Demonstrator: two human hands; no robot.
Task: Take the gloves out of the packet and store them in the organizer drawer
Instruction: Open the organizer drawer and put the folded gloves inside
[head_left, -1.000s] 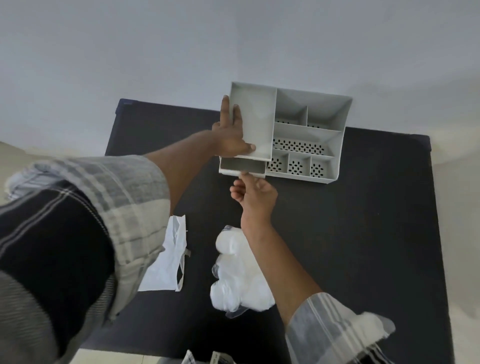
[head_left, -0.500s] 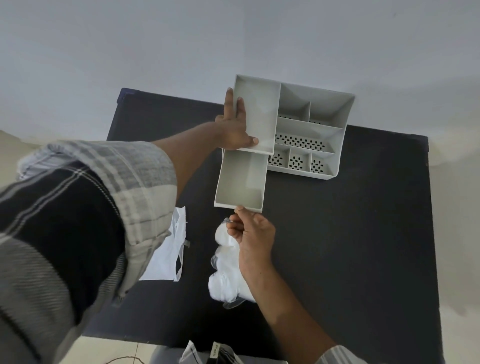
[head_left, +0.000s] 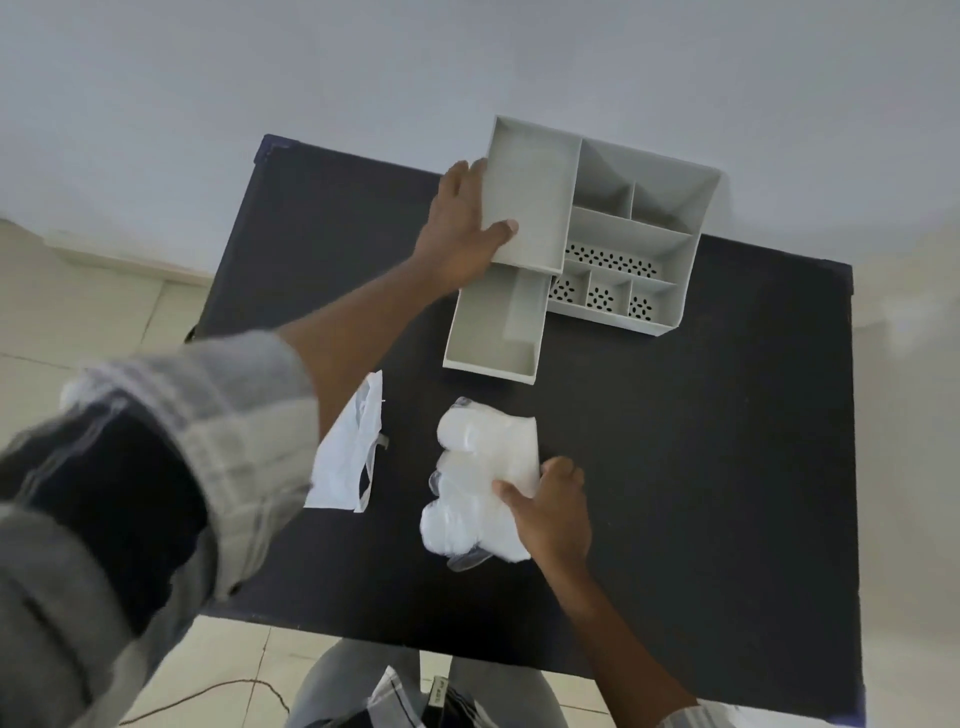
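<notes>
The drawer (head_left: 493, 332) stood pulled out of the organizer (head_left: 628, 234), empty, just above the middle of the frame, so I judged the opening step done and the loading step in hand. My left hand (head_left: 462, 228) lay spread flat against the organizer's left side, thumb hooked over the front edge of its top tray, bracing it and gripping nothing else. My right hand (head_left: 553, 512) was down at the lower middle of the frame, fingers curled over the right edge of the gloves (head_left: 475, 483) and thumb pressed on top, a loose pinch with the bundle resting on the table (head_left: 727, 467).

The gloves were out of their packet (head_left: 345, 457), which lay flat and limp to the left of them, just apart, a thin white plastic bag with a torn mouth. The gloves themselves were a soft, puffy stack of filmy, translucent white plastic, with rounded lumps along the left edge and a clear wrinkled flap at the bottom. The organizer was hard, matte grey plastic, boxy, with straight partitions and perforated floors in its small right-hand cells. The table was a dark, dull, smooth slab.

The next move, as I judged it, called for gathering the slippery stack firmly, lifting it up the frame and laying it lengthwise in the narrow drawer.
</notes>
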